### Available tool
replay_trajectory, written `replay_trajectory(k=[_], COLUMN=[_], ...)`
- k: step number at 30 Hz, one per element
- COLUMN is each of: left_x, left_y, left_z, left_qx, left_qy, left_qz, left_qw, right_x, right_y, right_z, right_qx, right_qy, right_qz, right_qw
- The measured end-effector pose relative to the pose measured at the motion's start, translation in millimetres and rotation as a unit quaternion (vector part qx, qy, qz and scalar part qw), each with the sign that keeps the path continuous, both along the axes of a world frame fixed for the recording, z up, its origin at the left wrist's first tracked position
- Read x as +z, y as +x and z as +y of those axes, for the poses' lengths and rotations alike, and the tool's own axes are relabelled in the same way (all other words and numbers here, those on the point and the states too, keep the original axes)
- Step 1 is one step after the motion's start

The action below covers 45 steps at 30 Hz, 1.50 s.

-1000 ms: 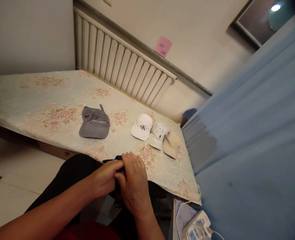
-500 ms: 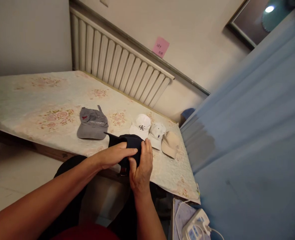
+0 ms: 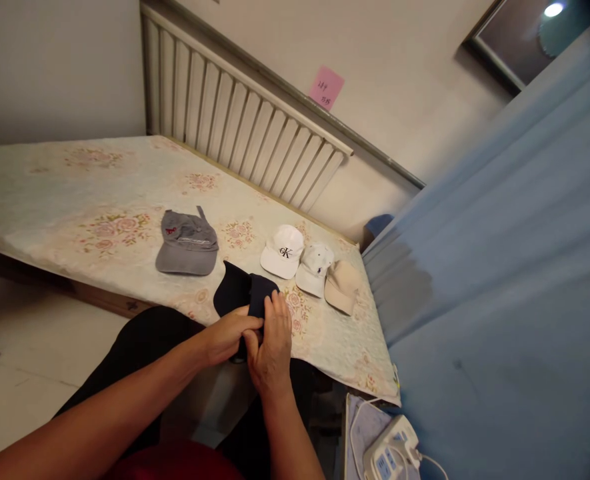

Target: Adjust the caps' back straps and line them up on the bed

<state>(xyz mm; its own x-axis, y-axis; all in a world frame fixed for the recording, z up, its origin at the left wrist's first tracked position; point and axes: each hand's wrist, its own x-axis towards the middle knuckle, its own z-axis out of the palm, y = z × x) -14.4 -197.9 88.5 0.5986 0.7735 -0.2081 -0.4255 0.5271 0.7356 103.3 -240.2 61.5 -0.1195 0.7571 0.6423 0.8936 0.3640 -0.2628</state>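
Note:
A dark navy baseball cap [image 3: 235, 293] is held between my two hands above the near edge of the bed, its brim pointing left. My left hand [image 3: 227, 335] grips its near side, thumb lying across the fabric. Around its right side curls my right hand [image 3: 271, 343], fingers along the crown and thumb close to the left thumb. Part of the cap is hidden beneath both hands. On the bed beyond lie a grey cap [image 3: 188, 243] to the left, and a white cap with black letters [image 3: 283, 251], a white cap with a small dark logo [image 3: 315, 268] and a beige cap [image 3: 342, 287] to the right.
The caps rest on a bed with a floral cover [image 3: 49, 200]. A radiator [image 3: 245, 113] and a wall with a pink note [image 3: 327, 87] stand behind. Right is a blue curtain [image 3: 499, 267]; below it, a white power strip [image 3: 392, 450] with cords.
The navy cap and both hands have shifted slightly left and toward me. The cap's brim now shows more fully, and the white lettered cap is uncovered. My view has moved a little.

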Motion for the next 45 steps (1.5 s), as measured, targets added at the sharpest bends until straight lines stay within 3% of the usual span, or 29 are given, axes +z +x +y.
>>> replay_trajectory(k=[4,9,15,19,24,30,35,37,45], left_x=[1.7,-8.0,-13.1,-16.3,-22.6,-18.0,-10.3,-10.0,-16.9], left_y=[-0.1,-2.3,-3.5,-2.8,-3.7,-5.9,-10.9,-11.8,-4.6], left_z=[-4.2,-5.5,-5.5,-6.7,-3.9,9.8,18.7,21.3,23.4], left_qx=[-0.008,0.029,0.032,0.026,0.031,0.158,0.029,0.012,0.120], left_qy=[-0.005,0.005,-0.028,-0.029,-0.025,-0.117,-0.148,-0.155,-0.107], left_qz=[-0.041,-0.042,-0.023,-0.028,-0.042,0.010,-0.044,-0.040,0.054], left_qw=[0.999,0.999,0.999,0.999,0.998,0.980,0.988,0.987,0.986], right_x=[4.0,-7.1,-21.8,-19.7,-8.8,0.1,1.9,0.6,-5.9], right_y=[-0.2,8.7,22.0,20.5,8.7,-2.9,-11.2,-12.2,-7.2], right_z=[1.8,3.2,5.6,8.6,7.5,1.0,-2.4,-2.6,-3.1], right_qx=[0.039,0.043,0.012,-0.013,0.014,0.056,0.077,0.078,0.074], right_qy=[-0.016,-0.039,-0.086,-0.103,-0.080,-0.052,-0.045,-0.048,-0.048], right_qz=[-0.033,-0.020,0.067,0.104,0.051,-0.037,-0.088,-0.095,-0.074], right_qw=[0.999,0.998,0.994,0.989,0.995,0.996,0.992,0.991,0.993])
